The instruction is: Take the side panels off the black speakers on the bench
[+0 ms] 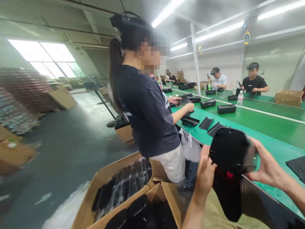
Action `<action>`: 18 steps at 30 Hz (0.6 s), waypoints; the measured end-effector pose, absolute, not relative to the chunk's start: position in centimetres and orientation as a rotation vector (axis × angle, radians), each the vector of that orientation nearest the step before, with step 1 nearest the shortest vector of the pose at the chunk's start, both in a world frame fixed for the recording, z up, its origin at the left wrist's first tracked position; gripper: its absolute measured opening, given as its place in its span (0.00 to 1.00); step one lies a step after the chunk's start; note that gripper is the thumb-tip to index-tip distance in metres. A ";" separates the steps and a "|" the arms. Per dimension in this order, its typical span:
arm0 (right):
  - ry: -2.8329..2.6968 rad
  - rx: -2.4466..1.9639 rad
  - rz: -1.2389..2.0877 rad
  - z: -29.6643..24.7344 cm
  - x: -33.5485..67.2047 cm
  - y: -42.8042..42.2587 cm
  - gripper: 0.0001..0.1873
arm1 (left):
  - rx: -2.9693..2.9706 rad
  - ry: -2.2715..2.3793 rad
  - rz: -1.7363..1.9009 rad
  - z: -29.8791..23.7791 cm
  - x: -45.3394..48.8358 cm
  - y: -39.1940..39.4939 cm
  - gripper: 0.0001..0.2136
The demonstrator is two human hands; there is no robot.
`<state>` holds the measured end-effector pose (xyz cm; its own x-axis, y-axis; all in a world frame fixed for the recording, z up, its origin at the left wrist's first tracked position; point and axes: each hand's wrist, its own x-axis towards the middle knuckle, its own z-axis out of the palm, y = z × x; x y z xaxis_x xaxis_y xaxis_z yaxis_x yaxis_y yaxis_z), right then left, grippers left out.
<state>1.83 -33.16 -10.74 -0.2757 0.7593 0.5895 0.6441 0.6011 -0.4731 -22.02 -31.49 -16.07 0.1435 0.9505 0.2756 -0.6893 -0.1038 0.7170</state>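
Observation:
A black plastic housing (228, 150) with a flat, rounded end is held up between my hands, over my lap at the bench edge. My left hand (205, 170) presses its fingers against the housing's left side. On the opposite side, the fingers and thumb of my right hand (265, 163) wrap around a shinier part of it. The underside of the housing is hidden. Just beyond it on the green bench lie curved black shells (214, 128), (206, 123) and a ribbed black half-shell (190, 121).
A co-worker (147, 105) stands close on the left, handling a dark part. Open cartons (100, 184) of wrapped black parts are below. Black units (226, 109) line the green bench (269, 127); a bottle (240, 98) stands there. A flat black piece (297, 167) lies right.

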 end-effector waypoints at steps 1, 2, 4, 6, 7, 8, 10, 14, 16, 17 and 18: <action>-2.035 -1.131 0.065 -9.8 2.7 -33.2 0.49 | 1.042 0.448 1.506 -15.1 -23.4 -31.4 0.53; -2.090 -1.147 -0.056 -9.0 3.4 -33.2 0.48 | 1.256 0.519 1.538 -14.2 -24.7 -31.4 0.58; -2.236 -1.164 -0.300 -7.9 4.1 -33.1 0.45 | 1.740 0.671 1.461 -12.8 -26.3 -31.1 0.59; -2.326 -1.168 -0.412 -7.6 4.1 -32.8 0.44 | 2.060 0.771 1.271 -12.2 -26.7 -30.6 0.56; -2.343 -1.173 -0.412 -7.7 3.9 -32.8 0.44 | 2.120 0.799 1.202 -12.2 -26.6 -30.2 0.56; -2.350 -1.178 -0.398 -7.9 3.6 -32.8 0.45 | 2.133 0.812 1.172 -12.4 -26.4 -29.9 0.57; -2.348 -1.194 -0.358 -8.1 3.3 -33.0 0.47 | 2.107 0.808 1.177 -13.1 -25.9 -29.5 0.59; -2.306 -1.219 -0.233 -8.3 4.3 -34.1 0.46 | 2.115 0.724 1.291 -13.5 -25.3 -29.4 0.42; -2.207 -1.224 -0.090 -8.7 5.7 -34.8 0.47 | 2.084 0.677 1.353 -13.2 -25.3 -29.4 0.37; -2.136 -1.224 0.014 -9.1 6.5 -35.1 0.48 | 2.055 0.661 1.369 -13.0 -25.3 -29.4 0.37; -2.062 -1.220 0.140 -9.5 7.2 -35.4 0.51 | 2.022 0.649 1.373 -12.8 -25.3 -29.3 0.37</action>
<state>7.23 -35.40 -9.54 -0.2882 0.7982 0.5290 0.7192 0.5451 -0.4309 -25.35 -29.26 -12.83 0.3444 0.6856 0.6413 0.0607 -0.6979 0.7136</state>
